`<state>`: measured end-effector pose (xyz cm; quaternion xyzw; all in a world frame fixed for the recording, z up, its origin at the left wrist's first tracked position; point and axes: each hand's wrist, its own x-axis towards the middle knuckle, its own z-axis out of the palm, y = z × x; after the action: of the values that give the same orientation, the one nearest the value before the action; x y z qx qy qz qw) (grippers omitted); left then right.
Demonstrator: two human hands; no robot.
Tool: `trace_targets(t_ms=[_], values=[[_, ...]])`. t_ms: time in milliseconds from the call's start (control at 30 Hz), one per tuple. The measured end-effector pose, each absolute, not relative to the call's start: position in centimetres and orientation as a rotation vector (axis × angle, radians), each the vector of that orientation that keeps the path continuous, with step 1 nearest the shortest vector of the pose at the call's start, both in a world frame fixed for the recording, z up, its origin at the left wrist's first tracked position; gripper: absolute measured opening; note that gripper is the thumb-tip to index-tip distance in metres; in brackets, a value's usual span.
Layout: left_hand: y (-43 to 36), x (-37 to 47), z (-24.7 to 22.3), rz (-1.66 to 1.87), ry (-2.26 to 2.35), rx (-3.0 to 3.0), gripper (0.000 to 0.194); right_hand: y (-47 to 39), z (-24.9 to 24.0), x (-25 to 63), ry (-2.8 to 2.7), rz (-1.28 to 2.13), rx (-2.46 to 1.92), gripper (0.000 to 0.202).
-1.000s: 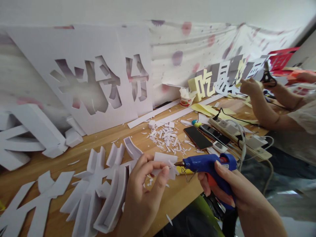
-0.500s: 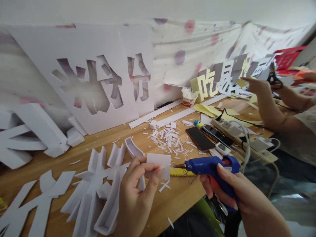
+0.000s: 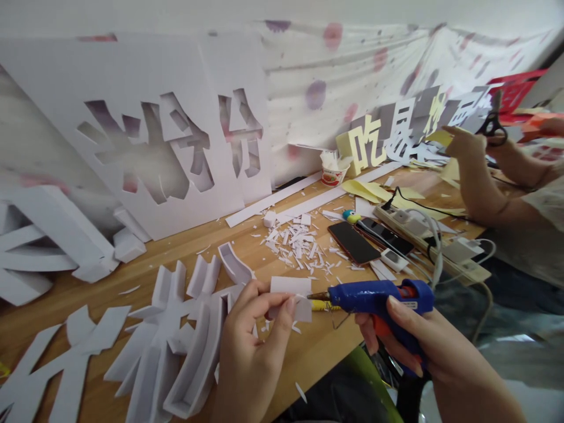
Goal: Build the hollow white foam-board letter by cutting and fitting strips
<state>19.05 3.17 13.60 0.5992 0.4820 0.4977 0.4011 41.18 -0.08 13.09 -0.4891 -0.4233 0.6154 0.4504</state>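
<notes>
Between the thumb and fingers of my left hand (image 3: 259, 329) is a small folded white foam piece (image 3: 291, 286). My right hand (image 3: 409, 332) is wrapped round a blue glue gun (image 3: 365, 295), whose metal nozzle points left and reaches the right side of the white piece. A yellow tool (image 3: 325, 305) lies on the table behind the nozzle. Left of my left hand stands a white raised-wall character (image 3: 194, 364) on the wooden table (image 3: 326, 358). A flat white cut-out character (image 3: 74, 358) lies further left.
White scraps (image 3: 299, 241) are heaped mid-table. Beyond them are a phone (image 3: 353, 242), a power strip (image 3: 432, 244) with cables and a paper cup (image 3: 333, 175). A cut-out board (image 3: 176, 76) leans at the back. Another person's hand (image 3: 467, 144) and scissors (image 3: 492, 124) are at right.
The white piece and my left hand have shifted slightly right in view. The glue gun stays at the piece's right side. At right, the other person's hands and scissors have moved a little.
</notes>
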Motion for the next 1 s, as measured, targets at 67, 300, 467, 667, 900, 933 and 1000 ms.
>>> trace_targets(t_ms=[67, 300, 467, 667, 900, 933, 1000], values=[[3.1, 19.1, 13.5, 1.255, 1.206, 1.526, 0.018, -0.1, 13.1, 41.2, -1.062, 1.512, -1.206, 0.057], [3.0, 19.2, 13.3, 1.262, 1.229, 1.56, 0.018, -0.5, 13.6, 40.8, -1.052, 1.477, -1.294, 0.061], [3.0, 19.4, 13.5, 1.265, 1.256, 1.605, 0.015, -0.7, 13.8, 40.6, -1.099, 1.456, -1.283, 0.06], [2.7, 19.5, 13.6, 1.287, 1.269, 1.522, 0.017, -0.8, 13.7, 40.7, -1.052, 1.442, -1.313, 0.06], [3.1, 18.3, 12.8, 1.29, 1.308, 1.518, 0.016, -1.0, 12.8, 43.5, -0.83, 1.12, -1.269, 0.053], [3.4, 18.0, 12.7, 1.275, 1.333, 1.551, 0.016, -1.1, 12.7, 44.0, -0.77, 1.063, -1.279, 0.051], [4.0, 17.5, 12.8, 1.254, 1.382, 1.625, 0.017, -1.4, 12.4, 45.0, -0.687, 0.994, -1.287, 0.049]])
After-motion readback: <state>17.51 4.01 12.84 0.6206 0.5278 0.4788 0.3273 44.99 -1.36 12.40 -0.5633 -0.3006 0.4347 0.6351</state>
